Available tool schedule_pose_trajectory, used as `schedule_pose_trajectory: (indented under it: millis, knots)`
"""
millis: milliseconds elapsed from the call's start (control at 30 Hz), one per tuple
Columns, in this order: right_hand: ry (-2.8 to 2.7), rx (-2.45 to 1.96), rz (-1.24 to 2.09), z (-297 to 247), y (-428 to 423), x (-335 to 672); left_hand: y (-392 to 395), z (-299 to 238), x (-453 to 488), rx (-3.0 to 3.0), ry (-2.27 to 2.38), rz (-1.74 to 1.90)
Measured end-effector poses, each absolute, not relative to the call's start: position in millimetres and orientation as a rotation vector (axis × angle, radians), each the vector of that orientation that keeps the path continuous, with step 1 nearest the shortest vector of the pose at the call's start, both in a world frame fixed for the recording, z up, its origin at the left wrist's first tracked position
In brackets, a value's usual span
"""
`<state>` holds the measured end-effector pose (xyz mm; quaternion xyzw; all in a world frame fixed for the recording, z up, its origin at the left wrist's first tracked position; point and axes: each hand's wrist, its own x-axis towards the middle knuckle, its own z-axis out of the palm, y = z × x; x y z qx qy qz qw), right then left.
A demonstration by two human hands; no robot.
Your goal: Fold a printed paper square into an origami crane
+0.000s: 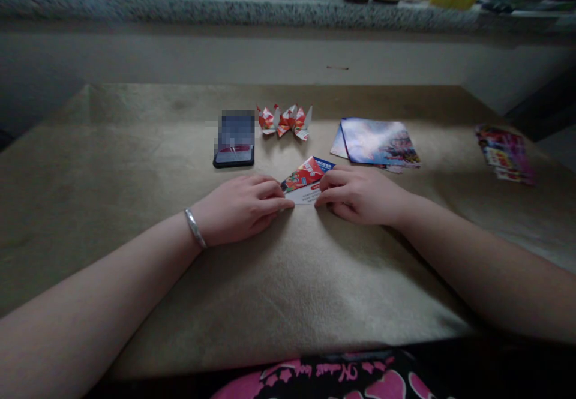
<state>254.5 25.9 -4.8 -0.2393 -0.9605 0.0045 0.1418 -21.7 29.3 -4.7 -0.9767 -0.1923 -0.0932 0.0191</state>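
A small folded sheet of printed paper (302,177) lies on the table between my hands, a red, green and blue flap on top and a white lettered layer below. My left hand (245,207), with a silver bracelet at the wrist, grips its left corner between thumb and fingers. On the right side, my right hand (360,194) has its bent fingers closed on the paper's edge and covers that corner. Just beyond the paper stand folded red-and-white paper cranes (285,123), close together and touched by neither hand.
A dark phone (234,141) lies left of the cranes. Behind my right hand is a stack of glossy printed sheets (378,141). More colourful papers (504,154) lie at the far right of the table (279,303). A granite sill (252,15) with various items runs along the back.
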Motion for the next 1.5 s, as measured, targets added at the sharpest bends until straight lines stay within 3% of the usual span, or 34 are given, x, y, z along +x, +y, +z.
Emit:
schedule_pose_trajectory:
  millis: [1500]
  knots:
    - [-2.882, -0.764, 0.179, 8.4, 27.5, 284.1, 33.4, 1.4, -34.3, -3.082, -0.686, -0.264]
